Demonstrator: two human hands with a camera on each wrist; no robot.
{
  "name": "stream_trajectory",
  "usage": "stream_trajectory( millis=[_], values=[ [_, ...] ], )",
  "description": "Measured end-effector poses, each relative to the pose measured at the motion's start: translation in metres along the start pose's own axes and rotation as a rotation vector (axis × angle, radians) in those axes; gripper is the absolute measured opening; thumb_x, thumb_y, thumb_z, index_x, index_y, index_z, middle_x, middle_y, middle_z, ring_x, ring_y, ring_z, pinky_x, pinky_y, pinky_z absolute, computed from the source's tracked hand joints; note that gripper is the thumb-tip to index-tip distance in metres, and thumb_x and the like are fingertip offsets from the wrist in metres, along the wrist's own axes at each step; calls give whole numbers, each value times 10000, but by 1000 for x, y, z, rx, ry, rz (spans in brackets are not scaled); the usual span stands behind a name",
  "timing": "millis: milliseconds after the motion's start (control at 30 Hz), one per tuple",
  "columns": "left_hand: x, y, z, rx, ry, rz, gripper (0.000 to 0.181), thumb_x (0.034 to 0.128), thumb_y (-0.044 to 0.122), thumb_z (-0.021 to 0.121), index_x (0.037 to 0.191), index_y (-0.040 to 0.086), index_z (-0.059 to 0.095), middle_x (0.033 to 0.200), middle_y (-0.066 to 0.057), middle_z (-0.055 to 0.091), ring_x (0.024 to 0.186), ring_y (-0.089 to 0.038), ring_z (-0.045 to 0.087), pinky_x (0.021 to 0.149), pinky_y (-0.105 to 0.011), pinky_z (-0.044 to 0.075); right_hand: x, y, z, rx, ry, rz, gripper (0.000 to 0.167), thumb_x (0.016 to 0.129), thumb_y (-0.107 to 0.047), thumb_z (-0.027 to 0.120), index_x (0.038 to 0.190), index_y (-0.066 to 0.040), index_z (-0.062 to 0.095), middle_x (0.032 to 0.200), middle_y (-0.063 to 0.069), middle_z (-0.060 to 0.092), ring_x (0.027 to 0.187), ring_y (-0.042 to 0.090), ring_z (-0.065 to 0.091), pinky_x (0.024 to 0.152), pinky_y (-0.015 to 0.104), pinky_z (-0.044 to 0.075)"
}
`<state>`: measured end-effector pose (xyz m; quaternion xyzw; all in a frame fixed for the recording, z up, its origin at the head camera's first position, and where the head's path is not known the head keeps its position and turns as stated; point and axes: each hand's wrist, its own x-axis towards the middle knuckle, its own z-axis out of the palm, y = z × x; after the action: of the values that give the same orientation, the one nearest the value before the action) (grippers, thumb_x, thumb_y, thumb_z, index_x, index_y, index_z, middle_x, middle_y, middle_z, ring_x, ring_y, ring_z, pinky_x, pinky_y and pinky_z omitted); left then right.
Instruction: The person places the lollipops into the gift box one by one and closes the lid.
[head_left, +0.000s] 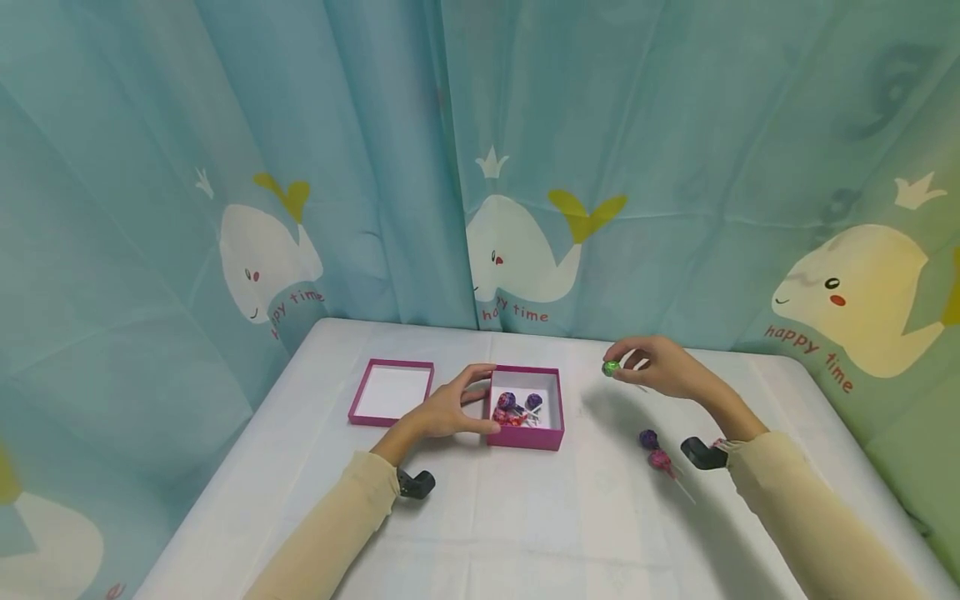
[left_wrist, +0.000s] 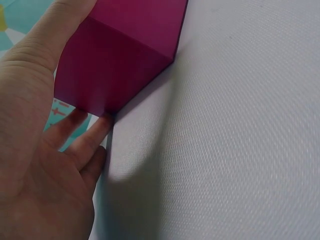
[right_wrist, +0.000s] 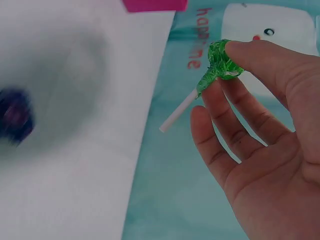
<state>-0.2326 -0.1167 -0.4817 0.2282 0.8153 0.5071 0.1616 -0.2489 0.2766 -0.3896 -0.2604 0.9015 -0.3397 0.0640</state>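
My right hand (head_left: 667, 367) pinches a green-wrapped lollipop (right_wrist: 221, 62) by its candy head, above the table's far right part. Its white stick (right_wrist: 177, 111) slants down, free of the fingers. My left hand (head_left: 444, 410) holds the left side of a magenta box (head_left: 525, 438), thumb at the front and fingers toward the back. In the left wrist view, fingertips (left_wrist: 104, 121) touch the box's lower edge. Inside the open box lie several lollipops (head_left: 507, 401) in purple and red wrappers. Two more, a purple lollipop (head_left: 648, 439) and a pink lollipop (head_left: 660, 460), lie on the table at right.
The box's magenta-rimmed lid (head_left: 392, 392) lies inside-up left of the box, partly behind my left hand. A white cloth covers the table (head_left: 480, 517). Curtains (head_left: 405, 167) with whale prints hang along the table's back and sides.
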Motion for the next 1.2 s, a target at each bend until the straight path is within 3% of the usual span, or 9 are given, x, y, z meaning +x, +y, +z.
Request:
stream_trajectory(
  millis=[567,1200],
  values=[
    [1,0,0,1,3,-2,977,797,341,909,1569,326,312,1645,-27,339,1445,-279,449,1202,-497,319,51,-44,31,43,-15,-126,185,915,-81,772,1094,-124,760,1001,18,743,849,161,705,734,319,608],
    [0,2,0,-4,-5,-6,956,815,335,894,1568,312,306,1646,-56,333,1439,-309,453,1191,-532,329,73,-65,81,112,-138,-150,198,898,-63,784,1087,-110,750,1056,-5,723,899,155,675,850,324,595]
  ],
)
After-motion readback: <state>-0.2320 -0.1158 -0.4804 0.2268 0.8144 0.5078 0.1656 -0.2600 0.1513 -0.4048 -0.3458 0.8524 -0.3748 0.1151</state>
